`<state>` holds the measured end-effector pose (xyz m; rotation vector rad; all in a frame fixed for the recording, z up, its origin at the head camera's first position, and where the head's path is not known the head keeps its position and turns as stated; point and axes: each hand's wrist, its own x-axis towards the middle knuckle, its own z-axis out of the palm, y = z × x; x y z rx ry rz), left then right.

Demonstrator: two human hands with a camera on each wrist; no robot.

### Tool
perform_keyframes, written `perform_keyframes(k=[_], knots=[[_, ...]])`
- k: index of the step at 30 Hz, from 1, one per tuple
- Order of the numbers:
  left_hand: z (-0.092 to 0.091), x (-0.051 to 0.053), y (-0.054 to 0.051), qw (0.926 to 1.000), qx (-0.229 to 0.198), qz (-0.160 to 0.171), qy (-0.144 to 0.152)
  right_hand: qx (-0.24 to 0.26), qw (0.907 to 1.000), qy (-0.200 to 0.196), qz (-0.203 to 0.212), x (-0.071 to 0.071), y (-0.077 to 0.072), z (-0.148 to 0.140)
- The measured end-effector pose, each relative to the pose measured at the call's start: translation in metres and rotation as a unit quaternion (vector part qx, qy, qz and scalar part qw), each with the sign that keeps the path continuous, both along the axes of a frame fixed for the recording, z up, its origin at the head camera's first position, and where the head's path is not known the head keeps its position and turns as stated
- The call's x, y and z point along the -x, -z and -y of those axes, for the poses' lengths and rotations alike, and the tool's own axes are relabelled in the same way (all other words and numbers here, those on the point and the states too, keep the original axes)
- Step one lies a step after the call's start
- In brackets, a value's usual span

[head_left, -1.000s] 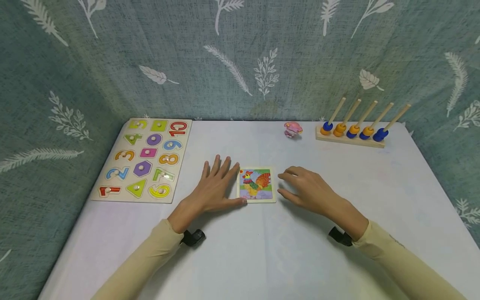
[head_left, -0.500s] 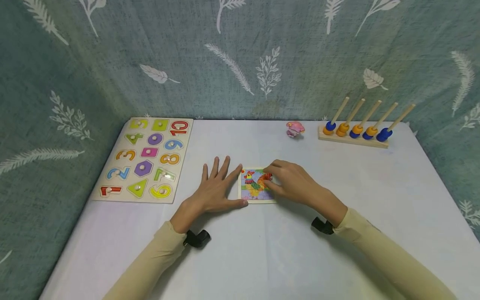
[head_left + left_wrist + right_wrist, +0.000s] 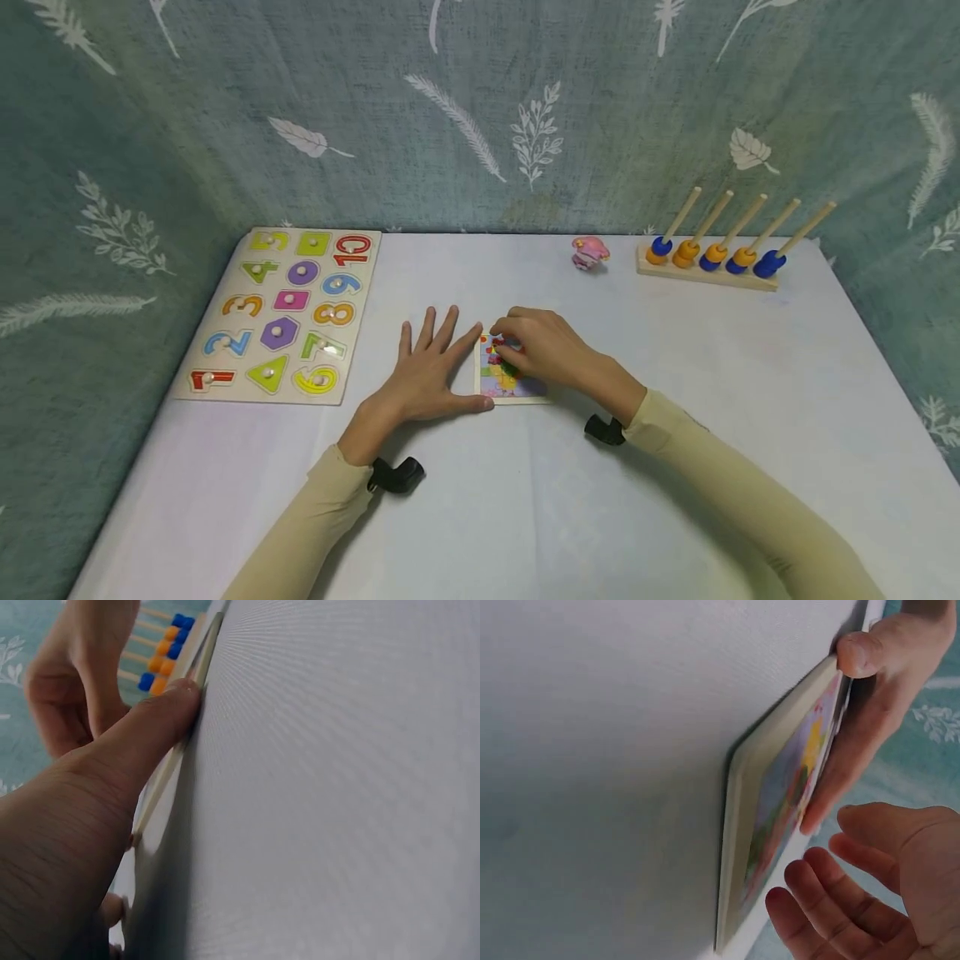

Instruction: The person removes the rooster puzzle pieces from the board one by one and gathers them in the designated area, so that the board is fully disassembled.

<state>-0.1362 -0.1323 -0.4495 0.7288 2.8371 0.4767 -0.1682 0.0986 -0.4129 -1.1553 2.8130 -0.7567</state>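
Leaf-printed green cloth (image 3: 337, 67) backs the white-covered table (image 3: 525, 517); a spread left grip (image 3: 429, 375) braces the square, pale-framed, colourful picture puzzle (image 3: 491, 386). The right grip (image 3: 557, 343), loosely curved above, seemingly empty, should touch lightly.

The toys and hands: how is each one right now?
Rooster puzzle, picture up, partly covered
Number board, lying flat, pieces in it
Bead rack, beads on all five pegs
Pink toy, untouched
Left hand, fingers spread, touching the puzzle
Right hand, fingers bent over the puzzle, nothing seen held
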Motion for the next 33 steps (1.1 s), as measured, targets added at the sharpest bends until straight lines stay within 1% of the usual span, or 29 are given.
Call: perform_keyframes(k=[6, 11, 15, 22, 26, 29, 33], knots=[[0.001, 0.001, 0.0, 1.0, -0.006, 0.0, 0.0, -0.023, 0.9995, 0.013, 0.017, 0.004, 0.003, 0.01], [0.0, 0.002, 0.001, 0.9999, -0.015, -0.003, 0.002, -0.046, 0.9982, 0.036, 0.014, 0.005, 0.004, 0.014], [0.0, 0.003, 0.002, 0.9999, -0.016, -0.004, 0.001, -0.047, 0.9977, 0.043, 0.022, 0.005, 0.005, 0.016], [0.002, 0.002, 0.003, 0.9998, -0.02, -0.007, -0.001, -0.046, 0.9948, 0.062, 0.067, 0.01, 0.005, 0.021], [0.004, 0.0, 0.004, 0.9998, -0.019, -0.003, -0.006, -0.05, 0.9931, 0.061, 0.086, 0.012, 0.002, 0.025], [0.004, 0.0, 0.004, 0.9998, -0.017, -0.004, -0.007, -0.052, 0.9925, 0.059, 0.093, 0.013, 0.001, 0.025], [0.002, 0.001, 0.005, 0.9998, -0.019, -0.009, 0.0, -0.06, 0.9917, 0.064, 0.093, 0.014, -0.001, 0.023]])
